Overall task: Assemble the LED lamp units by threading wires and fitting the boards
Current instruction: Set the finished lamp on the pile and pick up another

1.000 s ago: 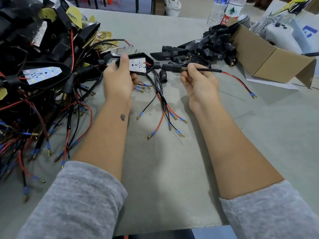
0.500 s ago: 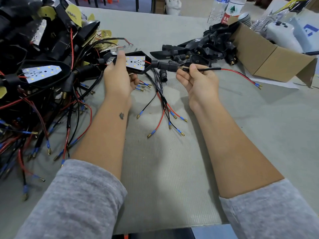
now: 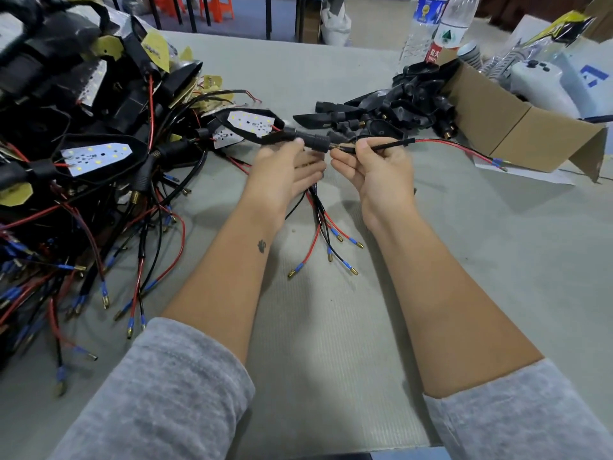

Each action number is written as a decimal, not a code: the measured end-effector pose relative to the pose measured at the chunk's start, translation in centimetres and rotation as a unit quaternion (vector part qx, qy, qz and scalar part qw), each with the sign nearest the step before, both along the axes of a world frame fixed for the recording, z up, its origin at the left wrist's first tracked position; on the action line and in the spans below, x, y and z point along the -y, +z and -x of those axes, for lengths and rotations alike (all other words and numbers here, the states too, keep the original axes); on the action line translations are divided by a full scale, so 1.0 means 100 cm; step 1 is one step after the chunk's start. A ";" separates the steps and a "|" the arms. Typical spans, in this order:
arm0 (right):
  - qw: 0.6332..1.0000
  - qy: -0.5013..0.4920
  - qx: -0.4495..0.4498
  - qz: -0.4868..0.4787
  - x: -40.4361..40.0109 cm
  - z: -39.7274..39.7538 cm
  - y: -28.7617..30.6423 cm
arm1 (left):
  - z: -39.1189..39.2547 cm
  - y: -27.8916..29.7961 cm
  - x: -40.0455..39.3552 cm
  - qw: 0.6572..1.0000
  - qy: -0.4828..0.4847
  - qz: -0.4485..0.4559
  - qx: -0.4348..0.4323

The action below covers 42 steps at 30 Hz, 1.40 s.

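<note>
Over the table's middle: a lamp unit (image 3: 255, 125) is held up, its white LED board seated in the black shell.
Left hand (image 3: 285, 167): pinching the unit's black stem.
Right hand (image 3: 374, 167): gripping the sheathed wire (image 3: 384, 147) leaving that stem.
Risk: hard pulling could probably tear the red lead from the board.
Surroundings: finished units (image 3: 83, 154) crowd the table's left edge; empty shells (image 3: 391, 107) and a cardboard box (image 3: 517, 127) sit toward the far right corner.

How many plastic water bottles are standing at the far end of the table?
2. A clear bottle with a blue label and, touching its right side, a bottle with a white and red label. Clutter nearby may hide others.
</note>
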State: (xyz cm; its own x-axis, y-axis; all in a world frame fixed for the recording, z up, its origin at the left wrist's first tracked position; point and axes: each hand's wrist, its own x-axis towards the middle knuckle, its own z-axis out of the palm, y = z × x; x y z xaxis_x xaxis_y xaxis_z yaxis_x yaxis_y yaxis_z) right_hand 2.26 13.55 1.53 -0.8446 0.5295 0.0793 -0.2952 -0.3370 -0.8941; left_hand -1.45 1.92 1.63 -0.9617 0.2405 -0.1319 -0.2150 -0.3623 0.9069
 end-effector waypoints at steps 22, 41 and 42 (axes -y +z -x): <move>0.753 -0.021 -0.273 -0.598 0.106 -0.001 0.032 | 0.013 0.082 0.121 0.919 0.083 0.343 -0.176; 0.720 0.163 -0.170 -0.653 0.157 0.002 0.032 | 0.033 0.087 0.205 0.552 0.272 0.730 -0.296; 0.726 0.154 -0.157 -0.651 0.150 0.000 0.032 | 0.032 0.087 0.202 0.534 0.276 0.742 -0.298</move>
State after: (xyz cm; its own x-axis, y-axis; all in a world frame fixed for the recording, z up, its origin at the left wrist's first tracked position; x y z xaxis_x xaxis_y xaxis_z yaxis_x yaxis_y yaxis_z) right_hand 2.28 -1.47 4.69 -0.7388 -0.3776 0.5581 -0.6436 0.6411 -0.4181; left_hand -4.62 -18.28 10.31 -0.8097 -0.0459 0.5850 0.0392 0.9905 0.1320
